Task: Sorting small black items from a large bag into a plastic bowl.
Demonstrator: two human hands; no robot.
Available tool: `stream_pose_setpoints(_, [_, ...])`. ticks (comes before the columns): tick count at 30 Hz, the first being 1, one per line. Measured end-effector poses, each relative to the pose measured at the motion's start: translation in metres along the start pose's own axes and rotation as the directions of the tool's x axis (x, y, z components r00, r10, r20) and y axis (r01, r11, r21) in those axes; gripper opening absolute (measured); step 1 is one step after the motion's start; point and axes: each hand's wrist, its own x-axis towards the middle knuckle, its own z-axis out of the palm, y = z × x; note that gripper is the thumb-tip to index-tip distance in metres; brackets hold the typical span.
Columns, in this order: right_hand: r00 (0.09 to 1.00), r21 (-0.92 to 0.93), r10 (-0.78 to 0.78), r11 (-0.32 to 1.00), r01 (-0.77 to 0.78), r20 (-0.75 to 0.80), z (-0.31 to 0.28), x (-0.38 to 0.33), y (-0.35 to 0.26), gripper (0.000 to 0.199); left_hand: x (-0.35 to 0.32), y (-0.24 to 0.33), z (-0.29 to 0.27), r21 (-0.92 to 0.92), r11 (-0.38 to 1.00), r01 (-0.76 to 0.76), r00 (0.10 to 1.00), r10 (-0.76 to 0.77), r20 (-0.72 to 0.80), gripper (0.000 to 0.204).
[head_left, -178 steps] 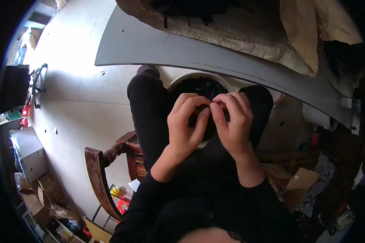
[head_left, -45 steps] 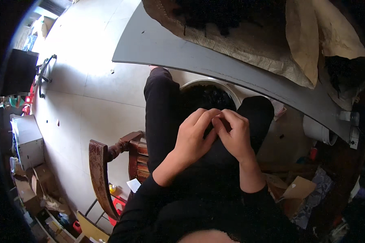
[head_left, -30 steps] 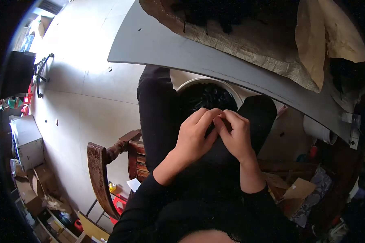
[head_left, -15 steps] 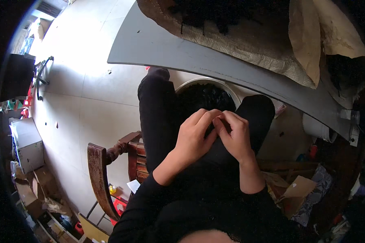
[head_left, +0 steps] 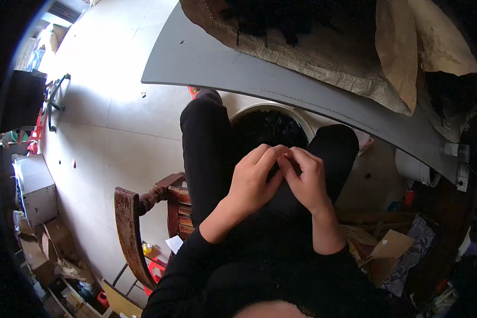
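Observation:
My left hand [head_left: 253,175] and my right hand [head_left: 307,177] meet above my lap, fingertips pressed together. Both are closed, with fingers curled inward. Whatever lies between the fingertips is hidden or too small and dark to make out. Just beyond the hands, between my knees, stands a round whitish bucket [head_left: 237,112] that holds many small black pieces [head_left: 273,127]. Farther off, a heap of black material [head_left: 289,18] lies on a brown woven sack [head_left: 323,66] on the grey tabletop [head_left: 206,61].
A worn wooden chair arm [head_left: 127,222] curves at my left. White and brown cardboard boxes [head_left: 37,193] line the far left. At the right are torn cardboard [head_left: 392,245] and a white bucket lying on its side [head_left: 411,168]. The tabletop's edge crosses above my knees.
Both hands stay together over my lap; only the fingers have shifted very slightly. The bucket and the sack look unchanged.

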Motion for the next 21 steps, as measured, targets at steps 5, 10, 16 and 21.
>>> stream_pose_setpoints(5, [1.000,0.008,0.004,1.000,-0.004,0.021,-0.0003,-0.0010,-0.0005,0.017,-0.0024,-0.0010,0.0002,0.002,1.000,0.015,1.000,-0.015,0.007,0.037])
stream_pose_setpoints(10, [1.000,0.003,-0.011,1.000,0.011,0.013,-0.0005,-0.0003,0.0000,0.017,-0.0012,-0.0017,0.0007,-0.004,1.000,0.002,1.000,-0.002,0.004,0.036])
stream_pose_setpoints(16, [1.000,0.007,-0.026,1.000,0.026,0.009,-0.0013,-0.0007,0.0008,0.017,-0.0005,-0.0012,0.0012,-0.001,1.000,-0.011,1.000,0.011,0.001,0.036])
stream_pose_setpoints(21, [0.999,0.021,-0.044,0.999,0.044,0.005,-0.0012,-0.0016,0.0013,0.015,0.0009,-0.0027,-0.0014,0.091,0.991,-0.095,0.995,0.097,-0.013,0.038])
